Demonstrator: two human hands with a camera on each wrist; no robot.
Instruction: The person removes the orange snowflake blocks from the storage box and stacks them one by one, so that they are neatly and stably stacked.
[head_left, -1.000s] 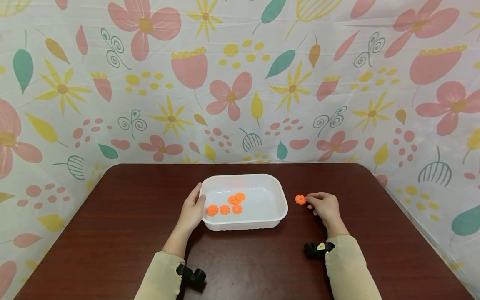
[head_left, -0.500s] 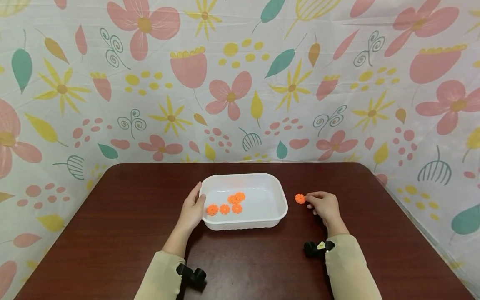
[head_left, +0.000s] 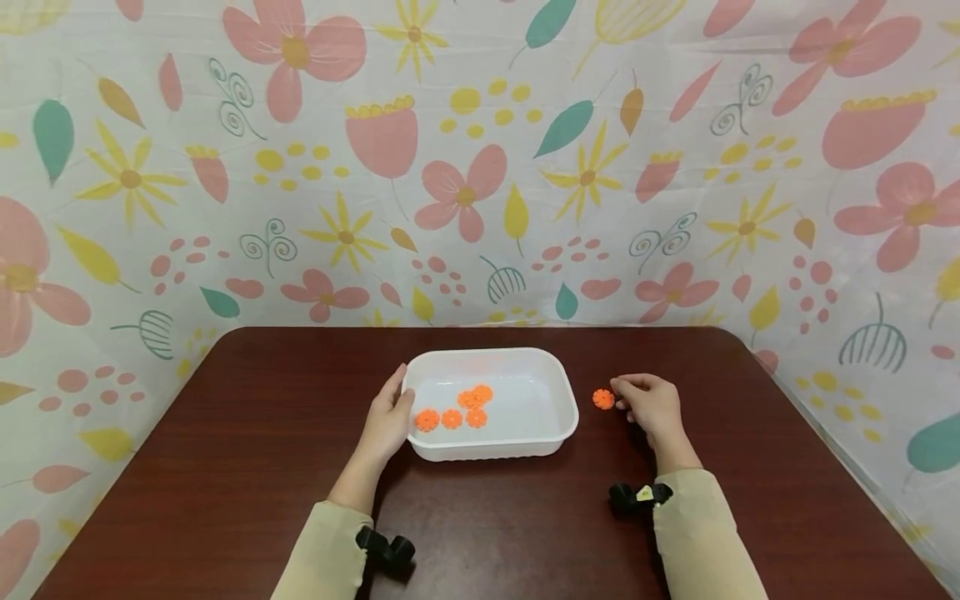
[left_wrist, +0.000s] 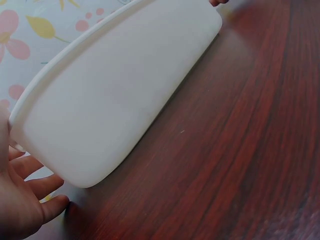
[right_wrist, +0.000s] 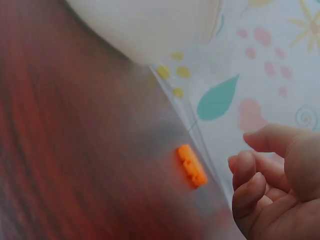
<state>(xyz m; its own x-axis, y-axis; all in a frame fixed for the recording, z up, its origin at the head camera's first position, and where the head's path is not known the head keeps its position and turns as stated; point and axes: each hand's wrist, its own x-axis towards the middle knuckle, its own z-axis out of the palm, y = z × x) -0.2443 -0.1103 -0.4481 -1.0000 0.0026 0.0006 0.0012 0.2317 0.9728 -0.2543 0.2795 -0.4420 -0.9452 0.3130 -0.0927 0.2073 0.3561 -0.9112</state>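
I see the loose disc (head_left: 603, 399) on the surface (head_left: 510, 533), to the right of the tub (head_left: 517, 450) and apart from it, seemingly lying flat. The right grip (head_left: 648, 406) is just beside it, narrow and with nothing between the fingertips (right_wrist: 251, 138); the right wrist view shows me a gap between them and the disc. The left grip (head_left: 386, 429) holds the tub by its left end, thumb over the rim and fingers outside, against the wall.

The work in hand seems to be handling that one disc. For a good hold I would come in low, set a fingertip on each side of its toothed edge and pinch lightly, since a thing this thin could skid if pressed from above. I would want the left hold firm but gentle, as a pull there could tilt the tub and slide what is inside.

The tub is white and shallow, and it stands upright. Its discs (head_left: 452, 418) are orange as well: three lie in a row toward the near left, and behind them is a small overlapping cluster (head_left: 476, 396) whose count I cannot tell. The right part of its floor looks bare to me.
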